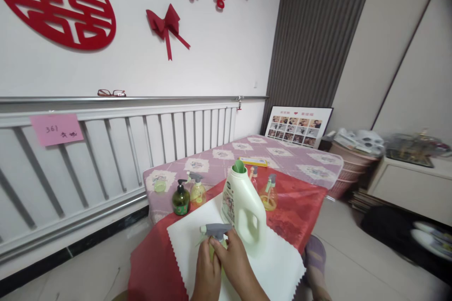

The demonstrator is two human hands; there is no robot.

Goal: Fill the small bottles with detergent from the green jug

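Trigger spray bottle (217, 229): positioned over the zigzag-edged white mat (189, 228), on the person's side of the detergent jug (242, 200). Left hand (206, 263) and right hand (231, 255) both grasp it around the neck. Probably light, head stiff, body slick; hold below the head. Nozzle faces the person's left; long axis roughly upright, body mostly hidden.

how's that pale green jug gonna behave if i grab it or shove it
The pale green jug will probably feel stiff, since its moulded shape includes a loop handle. It may tip if pushed high up, standing tall on the white mat. Its weight is hard to judge: no fill level shows through.
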